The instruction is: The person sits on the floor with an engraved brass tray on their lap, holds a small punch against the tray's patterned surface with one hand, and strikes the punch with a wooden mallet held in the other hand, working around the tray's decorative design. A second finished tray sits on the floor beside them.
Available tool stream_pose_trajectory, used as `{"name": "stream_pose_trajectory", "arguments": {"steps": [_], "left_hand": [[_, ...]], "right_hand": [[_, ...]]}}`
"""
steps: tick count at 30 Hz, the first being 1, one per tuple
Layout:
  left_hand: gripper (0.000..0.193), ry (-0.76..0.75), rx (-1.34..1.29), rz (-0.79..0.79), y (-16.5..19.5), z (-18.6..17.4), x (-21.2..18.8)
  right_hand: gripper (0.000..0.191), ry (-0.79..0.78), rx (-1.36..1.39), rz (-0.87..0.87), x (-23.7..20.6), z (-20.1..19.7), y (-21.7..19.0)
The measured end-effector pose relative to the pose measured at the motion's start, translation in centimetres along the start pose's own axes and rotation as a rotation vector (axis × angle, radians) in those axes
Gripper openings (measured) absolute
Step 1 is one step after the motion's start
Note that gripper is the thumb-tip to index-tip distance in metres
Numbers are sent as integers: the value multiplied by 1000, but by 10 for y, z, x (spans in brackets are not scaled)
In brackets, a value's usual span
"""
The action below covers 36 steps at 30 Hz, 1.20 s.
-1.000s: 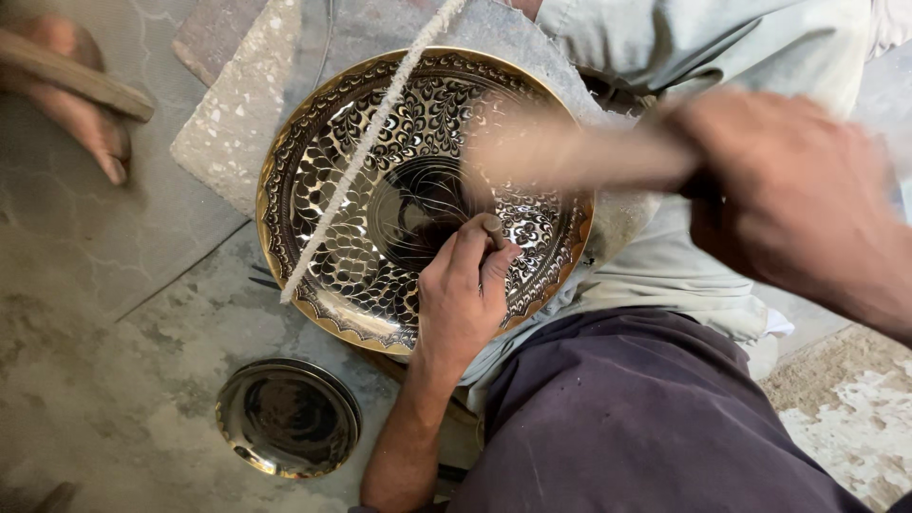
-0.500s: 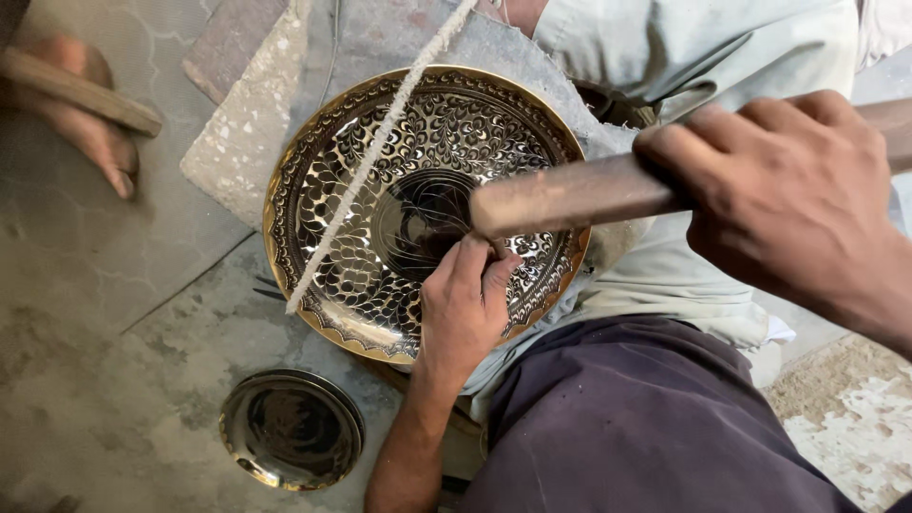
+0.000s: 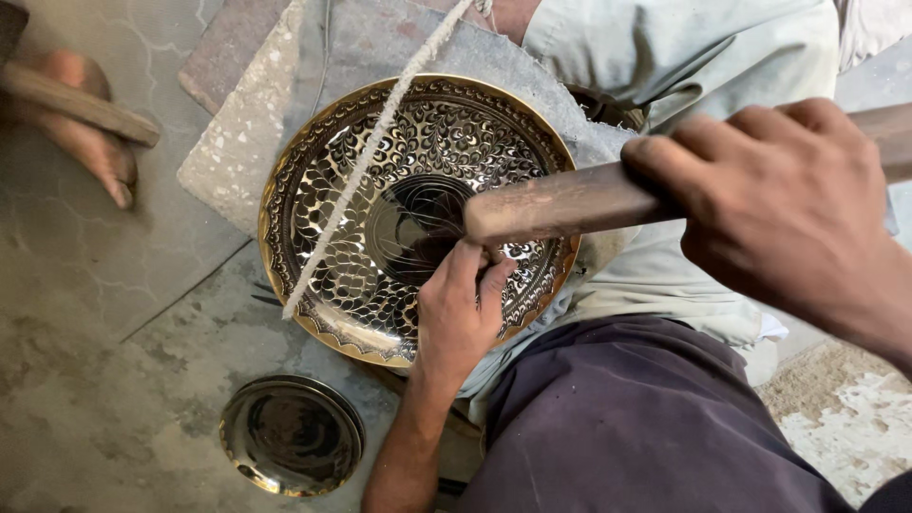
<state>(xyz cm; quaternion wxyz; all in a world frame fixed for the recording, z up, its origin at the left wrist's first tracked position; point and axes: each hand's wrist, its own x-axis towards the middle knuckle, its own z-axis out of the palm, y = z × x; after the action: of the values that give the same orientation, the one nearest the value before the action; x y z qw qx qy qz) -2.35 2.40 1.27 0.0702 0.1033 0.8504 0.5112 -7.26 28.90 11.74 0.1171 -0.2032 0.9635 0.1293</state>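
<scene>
The right hand [image 3: 788,204], nearest the camera, is closed in a fist around a wooden handle [image 3: 570,201]. Below it the left hand [image 3: 461,309], fingers curled and pinched on something too small to tell, rests on the engraved brass plate [image 3: 328,218]. A white cord [image 3: 366,152] crosses the plate. A small dish [image 3: 293,435] lies on the floor nearby.

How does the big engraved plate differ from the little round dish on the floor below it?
The engraved plate is far larger and covered in leaf patterning; the small dish looks plain and smooth inside. The plate rests on a stone slab with the left hand on it; the dish lies untouched on the floor. Both are round, shiny, brass-coloured.
</scene>
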Motion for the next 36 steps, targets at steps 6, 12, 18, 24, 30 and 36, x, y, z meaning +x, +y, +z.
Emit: {"name": "stream_pose_trajectory", "arguments": {"steps": [6, 12, 18, 24, 30, 36], "left_hand": [[26, -93, 24, -56, 5, -3, 6], [22, -22, -54, -48, 6, -16, 13], [27, -188, 7, 23, 1, -13, 20], [20, -153, 6, 46, 2, -16, 16], [27, 234, -222, -197, 9, -13, -3], [20, 294, -48, -25, 2, 4, -11]], "right_hand": [[26, -436, -28, 131, 3, -7, -2], [52, 107, 438, 183, -14, -12, 12], [50, 249, 597, 168, -14, -11, 9], [48, -99, 22, 79, -11, -6, 5], [47, 260, 634, 206, -7, -7, 3], [68, 297, 451, -16, -2, -24, 0]]}}
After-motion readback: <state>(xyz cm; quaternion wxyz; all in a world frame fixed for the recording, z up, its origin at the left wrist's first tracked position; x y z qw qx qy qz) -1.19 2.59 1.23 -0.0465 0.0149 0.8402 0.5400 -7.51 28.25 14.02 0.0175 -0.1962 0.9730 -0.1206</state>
